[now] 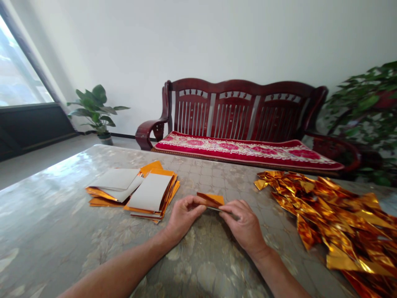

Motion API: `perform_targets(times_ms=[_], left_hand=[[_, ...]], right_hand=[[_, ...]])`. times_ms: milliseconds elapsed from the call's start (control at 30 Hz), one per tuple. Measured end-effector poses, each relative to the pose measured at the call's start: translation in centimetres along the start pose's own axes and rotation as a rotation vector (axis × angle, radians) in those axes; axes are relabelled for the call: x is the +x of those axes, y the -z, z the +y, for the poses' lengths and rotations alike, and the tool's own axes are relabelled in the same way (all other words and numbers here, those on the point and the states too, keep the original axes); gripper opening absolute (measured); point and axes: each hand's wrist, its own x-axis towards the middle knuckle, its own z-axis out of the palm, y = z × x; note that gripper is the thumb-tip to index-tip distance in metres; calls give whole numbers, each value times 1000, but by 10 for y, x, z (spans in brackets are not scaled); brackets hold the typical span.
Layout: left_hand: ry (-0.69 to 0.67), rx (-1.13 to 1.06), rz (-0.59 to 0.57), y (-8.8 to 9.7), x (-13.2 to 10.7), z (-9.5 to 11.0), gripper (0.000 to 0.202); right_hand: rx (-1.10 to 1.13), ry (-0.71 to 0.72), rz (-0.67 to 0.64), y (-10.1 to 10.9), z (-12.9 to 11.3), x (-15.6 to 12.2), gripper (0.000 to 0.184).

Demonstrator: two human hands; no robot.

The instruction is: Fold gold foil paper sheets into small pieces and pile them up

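A sheet of gold foil paper [214, 198], folded over along its near edge, is held up between my two hands above the table. My left hand [185, 213] pinches its left end between thumb and fingers. At the right end, my right hand [242, 220] grips it the same way. Left of my hands lie two stacks of foil paper, one [150, 192] close by and another [114, 180] farther left, both with pale backs up and orange-gold edges showing. A heap of folded gold foil pieces [338, 219] spreads over the table's right side.
The table [77, 248] has a glossy, flower-patterned cover. Beyond its far edge stands a dark red wooden bench [235, 111] with a red and white floral seat cover [248, 151]. Potted plants stand at the left [96, 107] and right [369, 103].
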Motion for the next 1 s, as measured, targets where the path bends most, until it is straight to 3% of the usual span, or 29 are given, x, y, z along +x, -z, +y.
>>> perform_targets(times_ms=[200,500,667,800,1000], left_hand=[[-107,119,-49,3,3,-6,6],[-83,175,-114,6,2,-15,19],[-241,461,-71,7,0,-3,21],[-382,781,-104,11,-3,12,10],[-335,927,-224,11,-6,18,20]], right_hand=[[-52,12,-49,3,-8,1,14],[-138,-52,-154,0,-6,0,17],[-147,11,-116,0,-6,-1,10],[-189,86,-129,1,-9,-2,10],[-200,76,-180,3,-14,-1,12]])
